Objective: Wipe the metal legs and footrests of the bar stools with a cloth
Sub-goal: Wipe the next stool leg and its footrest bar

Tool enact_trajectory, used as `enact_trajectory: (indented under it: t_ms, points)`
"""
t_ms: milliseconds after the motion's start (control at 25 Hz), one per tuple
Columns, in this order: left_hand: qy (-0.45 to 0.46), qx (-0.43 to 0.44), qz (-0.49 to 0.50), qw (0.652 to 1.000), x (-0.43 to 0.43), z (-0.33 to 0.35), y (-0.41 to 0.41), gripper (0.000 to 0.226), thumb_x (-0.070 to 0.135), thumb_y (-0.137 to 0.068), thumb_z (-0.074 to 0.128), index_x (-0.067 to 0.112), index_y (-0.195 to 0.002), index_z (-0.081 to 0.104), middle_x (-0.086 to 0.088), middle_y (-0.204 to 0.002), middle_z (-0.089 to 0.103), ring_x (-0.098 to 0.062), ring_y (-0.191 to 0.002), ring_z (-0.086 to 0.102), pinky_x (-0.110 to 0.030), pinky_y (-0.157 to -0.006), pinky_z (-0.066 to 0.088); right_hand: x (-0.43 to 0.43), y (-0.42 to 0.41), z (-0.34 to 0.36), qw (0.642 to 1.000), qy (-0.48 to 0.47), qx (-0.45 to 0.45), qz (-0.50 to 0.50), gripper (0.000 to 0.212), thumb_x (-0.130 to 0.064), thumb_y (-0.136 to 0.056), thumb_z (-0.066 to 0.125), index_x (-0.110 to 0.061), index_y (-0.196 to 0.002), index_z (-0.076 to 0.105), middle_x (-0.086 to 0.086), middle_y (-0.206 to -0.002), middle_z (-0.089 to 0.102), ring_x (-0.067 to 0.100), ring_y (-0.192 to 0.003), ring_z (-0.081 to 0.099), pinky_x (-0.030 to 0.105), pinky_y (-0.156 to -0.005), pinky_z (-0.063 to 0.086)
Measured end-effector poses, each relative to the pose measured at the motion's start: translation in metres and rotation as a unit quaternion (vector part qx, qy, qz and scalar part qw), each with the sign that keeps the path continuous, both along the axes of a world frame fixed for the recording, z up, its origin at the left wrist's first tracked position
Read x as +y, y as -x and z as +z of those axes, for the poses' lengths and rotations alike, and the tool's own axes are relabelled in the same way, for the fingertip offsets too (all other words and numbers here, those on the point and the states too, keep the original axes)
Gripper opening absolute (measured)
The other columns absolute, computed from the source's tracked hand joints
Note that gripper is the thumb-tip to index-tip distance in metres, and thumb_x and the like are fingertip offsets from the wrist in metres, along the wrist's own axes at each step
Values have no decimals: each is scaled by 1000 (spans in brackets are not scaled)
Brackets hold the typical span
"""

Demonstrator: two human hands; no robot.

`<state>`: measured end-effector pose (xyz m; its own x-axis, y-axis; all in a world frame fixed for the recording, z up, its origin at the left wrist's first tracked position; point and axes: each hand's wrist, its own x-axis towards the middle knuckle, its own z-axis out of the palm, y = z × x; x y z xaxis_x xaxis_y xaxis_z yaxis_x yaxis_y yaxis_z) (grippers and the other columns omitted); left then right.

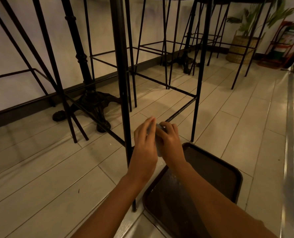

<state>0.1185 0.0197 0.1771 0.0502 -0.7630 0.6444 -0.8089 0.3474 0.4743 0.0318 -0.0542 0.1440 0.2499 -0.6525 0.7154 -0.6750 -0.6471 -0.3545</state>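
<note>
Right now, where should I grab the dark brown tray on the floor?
Grip the dark brown rectangular tray by its raised right rim, from the right: it lies flat, and the forearms and black metal stool leg crowd its left.

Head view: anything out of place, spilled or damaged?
One thing: a dark tray lies flat on the floor tiles right beside the nearest stool's front leg, which is an odd spot for it. Nothing looks tipped, spilled or visibly damaged.
</note>
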Motion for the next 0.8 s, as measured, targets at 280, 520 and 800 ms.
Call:
enact_trajectory:
  t_ms: [280, 520, 800]
  points:
    - [-288, -199, 129, 928, -27, 13, 6, 58, 9, -94, 42, 0, -142, 11, -20, -147, 23, -28, -133, 28, -34, -110, 29, -15, 2, 1, 1000, -13, 0, -10, 34, 2, -75, 69, -14, -105, 67, 15, -105, 59, 20, -97, 40, 20, -74, 37]
    - [-299, -160, 124, 933, -31, 9, 1, 46, 5, -92, 43, 5, -136, 31, -14, -127, 51, -24, -116, 47, -31, -93, 44, -25, 9, 5, 999, 30, -17, -5, 24, -4, -80, 58, -13, -101, 66, 15, -101, 60, 21, -96, 40, 28, -70, 45]
    - [-299, -159, 170, 925, -38, 6, 9, 34, 9, -92, 46, 12, -126, 44, -8, -117, 54, -21, -109, 48, -25, -83, 43, -26, 15, -4, 998, 30, -2, 53, 41, 7, -73, 69, -13, -109, 62, 18, -104, 59, 24, -96, 43, 30, -68, 49]
